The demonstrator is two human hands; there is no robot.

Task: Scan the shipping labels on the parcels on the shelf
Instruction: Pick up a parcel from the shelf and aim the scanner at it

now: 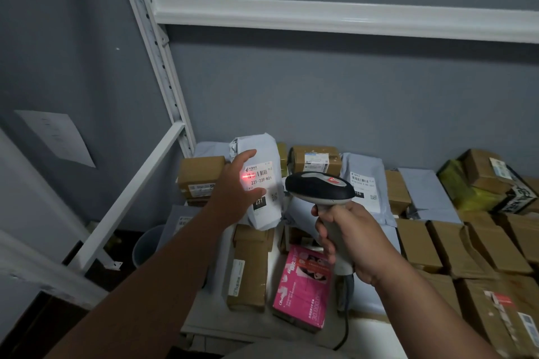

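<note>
My left hand (236,186) holds a grey plastic mailer parcel (268,151) upright from its left side, fingers along its face. Its white shipping label (262,181) shows a barcode and "231-239-K01". A red scan line glows across the barcode's left end and onto my fingers. My right hand (347,239) grips the handle of a black and grey barcode scanner (320,186), which points at that label from the right. The scanner's cable hangs down toward me.
The white shelf (274,265) holds several brown cardboard boxes (201,175), more grey mailers (364,183) and a pink box (303,285). White steel uprights and a beam (320,14) frame the shelf. A grey bin (148,245) stands on the floor at left.
</note>
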